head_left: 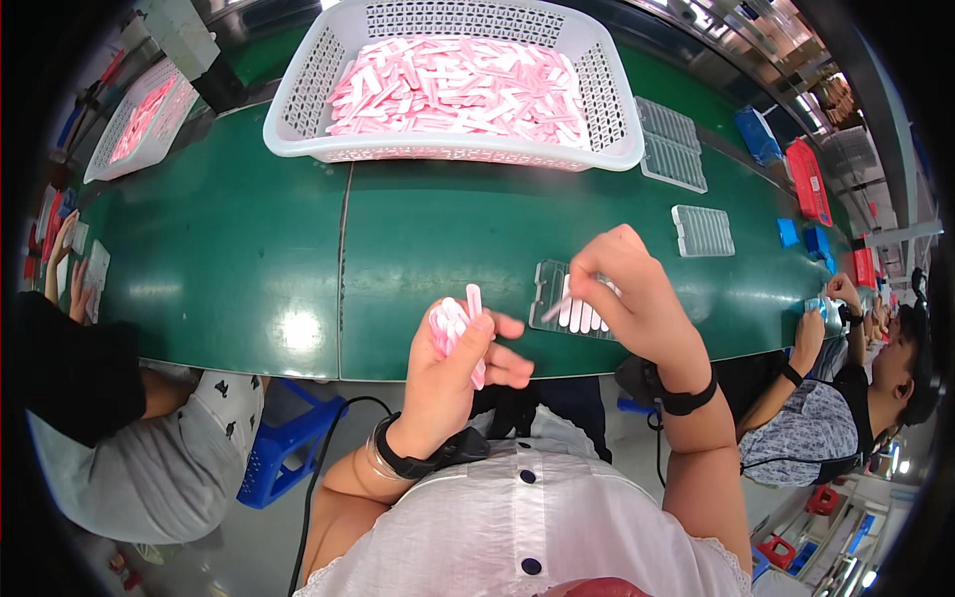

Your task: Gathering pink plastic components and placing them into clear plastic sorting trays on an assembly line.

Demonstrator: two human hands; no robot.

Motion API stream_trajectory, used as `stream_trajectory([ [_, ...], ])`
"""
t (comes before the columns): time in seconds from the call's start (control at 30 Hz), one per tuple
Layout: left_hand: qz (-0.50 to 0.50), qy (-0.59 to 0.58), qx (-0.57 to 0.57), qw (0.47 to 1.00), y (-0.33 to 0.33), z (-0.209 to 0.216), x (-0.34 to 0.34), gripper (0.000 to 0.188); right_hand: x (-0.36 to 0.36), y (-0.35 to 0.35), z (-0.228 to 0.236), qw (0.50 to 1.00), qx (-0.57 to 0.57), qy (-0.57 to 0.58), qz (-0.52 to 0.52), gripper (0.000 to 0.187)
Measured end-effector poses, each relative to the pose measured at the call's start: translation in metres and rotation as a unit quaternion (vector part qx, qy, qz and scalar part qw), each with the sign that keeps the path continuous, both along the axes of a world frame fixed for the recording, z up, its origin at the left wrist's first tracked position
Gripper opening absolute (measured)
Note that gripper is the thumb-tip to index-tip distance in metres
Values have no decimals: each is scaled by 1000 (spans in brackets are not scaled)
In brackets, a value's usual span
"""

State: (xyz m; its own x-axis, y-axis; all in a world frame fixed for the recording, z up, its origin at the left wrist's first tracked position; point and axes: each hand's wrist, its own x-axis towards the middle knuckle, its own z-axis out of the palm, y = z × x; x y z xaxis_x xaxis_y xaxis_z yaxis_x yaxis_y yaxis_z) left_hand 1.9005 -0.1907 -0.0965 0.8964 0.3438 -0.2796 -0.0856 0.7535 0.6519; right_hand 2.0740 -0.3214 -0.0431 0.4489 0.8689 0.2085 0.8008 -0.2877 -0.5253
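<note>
My left hand (448, 368) is closed round a bunch of small flat pink-and-white sticks (450, 323) with rounded ends; one stands up higher than the others near the thumb. Its outer fingers are spread away from the bunch. To the right, my right hand (629, 294) pinches a single stick (559, 307), blurred, over a clear slotted plastic tray (543, 289). Several sticks (577, 316) lie side by side in the tray's slots. My right hand covers the tray's far right part.
A large white perforated basket (453, 154) heaped with such sticks stands beyond my hands on the green table (239, 239). More clear trays (704, 231) lie to the right. Co-workers sit on both sides, one (836, 398) at right handling something blue. A second basket (139, 124) stands far left.
</note>
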Motion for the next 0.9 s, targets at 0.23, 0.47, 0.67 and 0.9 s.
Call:
stream_trajectory([
  [0.23,-202,5,-12,979,-1,23,13,27,-12,-6,3,972,118,52,198,13],
  [0.47,-85,52,43,994,-6,24,12,24,-33,-15,2,975,107,191,45,25],
  [0.67,-57,48,61,995,-12,21,14,24,-40,-17,-8,981,128,146,-26,32],
  [0.9,-36,45,69,996,-13,17,12,24,-31,-24,-5,984,109,106,90,18],
])
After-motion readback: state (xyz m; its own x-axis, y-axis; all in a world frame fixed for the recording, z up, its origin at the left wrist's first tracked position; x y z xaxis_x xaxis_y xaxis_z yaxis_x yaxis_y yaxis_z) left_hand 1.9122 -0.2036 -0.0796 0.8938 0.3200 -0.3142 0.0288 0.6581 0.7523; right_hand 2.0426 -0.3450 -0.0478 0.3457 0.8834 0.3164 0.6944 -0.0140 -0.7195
